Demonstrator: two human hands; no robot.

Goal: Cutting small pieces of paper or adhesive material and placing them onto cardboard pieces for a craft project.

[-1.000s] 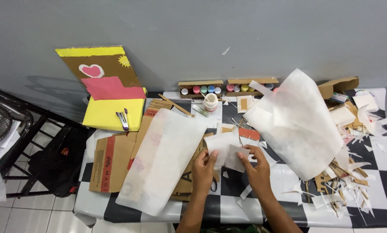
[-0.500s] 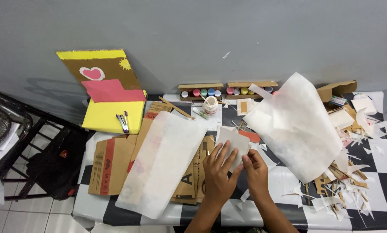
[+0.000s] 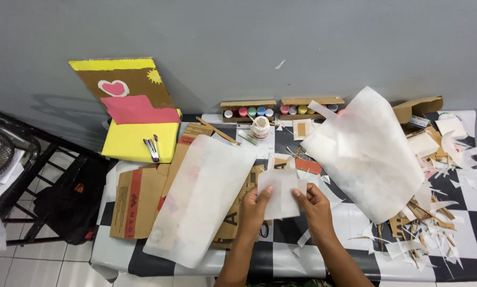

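Both hands, left hand and right hand, pinch 1 small translucent paper sheet by its edges, fingers closed; positioning step, next move requires steady alignment.

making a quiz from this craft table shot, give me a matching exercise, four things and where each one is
Things:
1. small translucent paper piece
2. stapler
3. paint pots
4. glue jar

Places:
A. in a row against the wall
B. on the yellow box
C. held between the left hand and right hand
D. standing just in front of the pots

Pairs: 1-C, 2-B, 3-A, 4-D
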